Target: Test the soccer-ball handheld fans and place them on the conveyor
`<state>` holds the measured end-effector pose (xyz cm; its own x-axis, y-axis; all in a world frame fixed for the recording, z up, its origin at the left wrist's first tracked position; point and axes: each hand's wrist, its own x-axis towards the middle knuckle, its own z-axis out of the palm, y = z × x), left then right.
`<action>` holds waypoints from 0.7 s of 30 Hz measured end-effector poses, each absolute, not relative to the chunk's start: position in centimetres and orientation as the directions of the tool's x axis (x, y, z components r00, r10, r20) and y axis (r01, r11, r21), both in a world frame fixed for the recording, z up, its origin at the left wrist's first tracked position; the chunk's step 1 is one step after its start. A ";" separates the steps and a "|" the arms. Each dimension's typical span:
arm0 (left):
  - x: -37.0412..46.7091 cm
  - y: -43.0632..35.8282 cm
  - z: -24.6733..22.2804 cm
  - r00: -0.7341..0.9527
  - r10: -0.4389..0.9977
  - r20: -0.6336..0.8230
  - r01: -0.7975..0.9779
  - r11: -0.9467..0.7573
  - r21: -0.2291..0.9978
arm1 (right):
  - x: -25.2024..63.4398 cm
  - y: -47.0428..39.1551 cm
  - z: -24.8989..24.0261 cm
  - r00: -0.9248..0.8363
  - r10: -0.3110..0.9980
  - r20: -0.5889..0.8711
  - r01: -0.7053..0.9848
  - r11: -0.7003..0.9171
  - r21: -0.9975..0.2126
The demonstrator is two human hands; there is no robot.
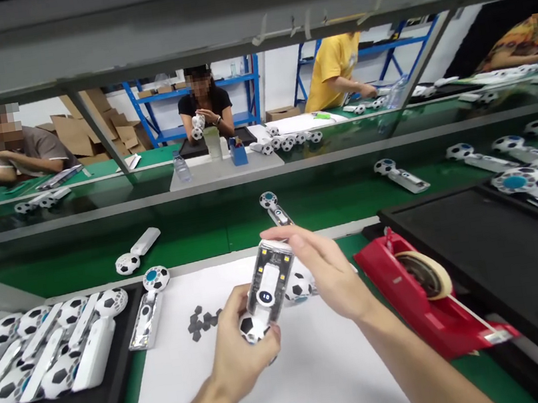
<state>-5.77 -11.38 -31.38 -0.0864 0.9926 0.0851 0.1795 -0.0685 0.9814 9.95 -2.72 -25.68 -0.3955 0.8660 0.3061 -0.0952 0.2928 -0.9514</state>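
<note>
My left hand [243, 347] is closed around the ball end of a soccer-ball gadget [271, 282], tilted upright over a white paper sheet [325, 375]. Its clear handle shows small yellow parts and a round dark display with lit digits. With its fingers laid over the handle's top end, my right hand [330, 270] grips the same gadget; its thumb is hidden. Behind my right hand, another soccer-ball gadget [298, 286] lies partly covered on the sheet. Small black pentagon pieces [201, 321] are scattered left of my left hand. One more clear-handled gadget [145, 314] rests at the sheet's left edge.
A red tape dispenser [415, 301] stands right of the sheet, beside a black tray [498, 248]. Rows of white gadgets fill a black tray [111, 400] at left. Several gadgets lie on the green belt [202, 228] ahead. Co-workers sit or stand across the line.
</note>
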 end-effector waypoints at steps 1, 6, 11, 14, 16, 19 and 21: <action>-5.8 -11.4 -31.4 -0.075 0.994 0.074 0.181 -0.060 0.982 | 9.8 -2.8 -25.7 -0.406 0.865 0.296 -0.073 0.293 -0.953; -6.3 -11.5 -31.2 -0.063 0.997 0.049 0.191 -0.036 0.981 | 9.7 -2.8 -25.9 -0.411 0.861 0.298 -0.039 0.310 -0.950; -6.2 -11.7 -31.1 -0.055 0.997 0.052 0.214 -0.039 0.976 | 9.8 -2.7 -26.2 -0.427 0.859 0.281 -0.070 0.279 -0.958; -5.9 -11.8 -31.0 -0.073 0.995 0.070 0.222 -0.052 0.974 | 9.9 -2.5 -26.4 -0.440 0.856 0.271 -0.085 0.261 -0.962; -5.7 -12.0 -30.9 -0.097 0.989 0.113 0.250 -0.086 0.964 | 10.0 -2.7 -26.3 -0.441 0.851 0.284 -0.094 0.271 -0.958; -5.3 -12.5 -30.9 -0.215 0.937 0.275 0.336 -0.194 0.922 | 10.0 -3.8 -25.4 -0.446 0.803 0.395 -0.102 0.393 -0.914; -4.8 -12.7 -31.1 -0.316 0.880 0.354 0.349 -0.239 0.906 | 9.8 -4.6 -24.7 -0.445 0.652 0.614 -0.166 0.614 -0.772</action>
<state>-4.80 -12.67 -31.13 -0.3159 0.8801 0.3544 0.3494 -0.2394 0.9059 9.75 -4.62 -24.72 -0.4451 0.6521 0.6137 -0.1655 0.6136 -0.7720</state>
